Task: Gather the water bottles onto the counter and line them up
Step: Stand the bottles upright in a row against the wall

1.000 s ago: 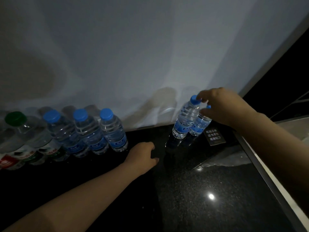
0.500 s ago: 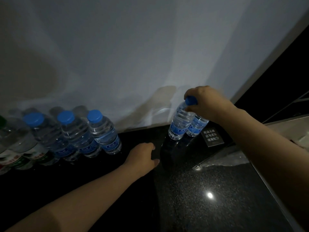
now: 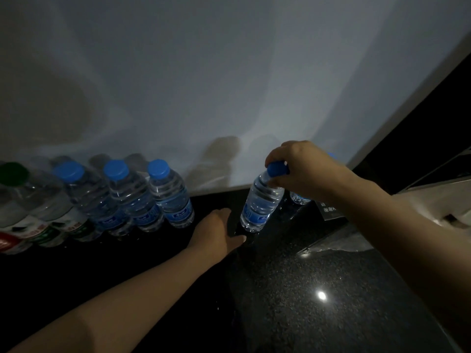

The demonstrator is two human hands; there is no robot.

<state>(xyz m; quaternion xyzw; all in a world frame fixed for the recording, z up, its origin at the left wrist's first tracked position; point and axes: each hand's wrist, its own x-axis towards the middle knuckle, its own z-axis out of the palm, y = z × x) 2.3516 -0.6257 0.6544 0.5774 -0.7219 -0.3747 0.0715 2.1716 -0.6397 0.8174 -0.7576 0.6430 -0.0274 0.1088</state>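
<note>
Head camera, dim light: the right hand pinches the blue cap of a small water bottle at centre right of the frame. The bottle is tilted, its base low over the black bench (whether it touches the stone I cannot tell). The left hand rests on the bench just beside that base, fingers loosely curled and holding nothing.

A grip by the cap alone looks the weak point: the full bottle could swing or slip free. A swing toward the right could knock the second bottle, half hidden behind the right hand, or the little sign next to it. Set down too hard against the row at the left of the frame, it could topple the nearest blue-capped bottle into the next blue-capped bottle and on toward the green-capped bottle at the far left edge.

Every bottle in view is capped and, as far as the gloom allows, holds clear water nearly to the neck.
</note>
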